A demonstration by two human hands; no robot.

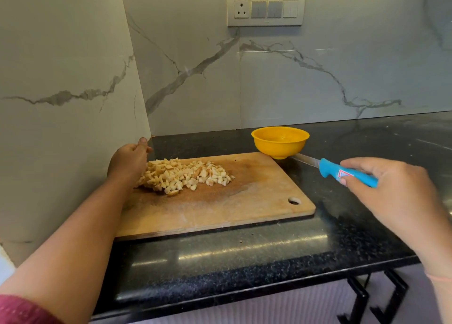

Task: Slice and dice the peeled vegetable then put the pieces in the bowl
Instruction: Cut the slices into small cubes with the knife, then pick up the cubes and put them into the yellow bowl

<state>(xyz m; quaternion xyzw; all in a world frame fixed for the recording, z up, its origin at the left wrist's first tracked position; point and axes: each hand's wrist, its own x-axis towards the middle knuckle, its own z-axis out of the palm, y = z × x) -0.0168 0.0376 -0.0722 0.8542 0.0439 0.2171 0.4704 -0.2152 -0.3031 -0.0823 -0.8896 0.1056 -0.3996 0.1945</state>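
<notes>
A pile of pale diced vegetable pieces (pixel 186 175) lies on the far left part of a wooden cutting board (pixel 244 208). My left hand (pixel 129 159) rests at the board's far left edge, right against the pile. Its fingers are loosely curled with the back toward me, and I see nothing held in it. My right hand (pixel 393 196) grips the rear of a blue-handled knife (pixel 342 173) to the right of the board. The blade points left and reaches the foot of the yellow bowl (pixel 280 141). The bowl stands just beyond the board's far right corner and looks empty.
The board lies on a black speckled counter (pixel 244 262) in a corner between two marble walls, with the left wall close to my left hand. A switch panel (pixel 265 9) is mounted on the back wall. The counter's front edge runs below the board.
</notes>
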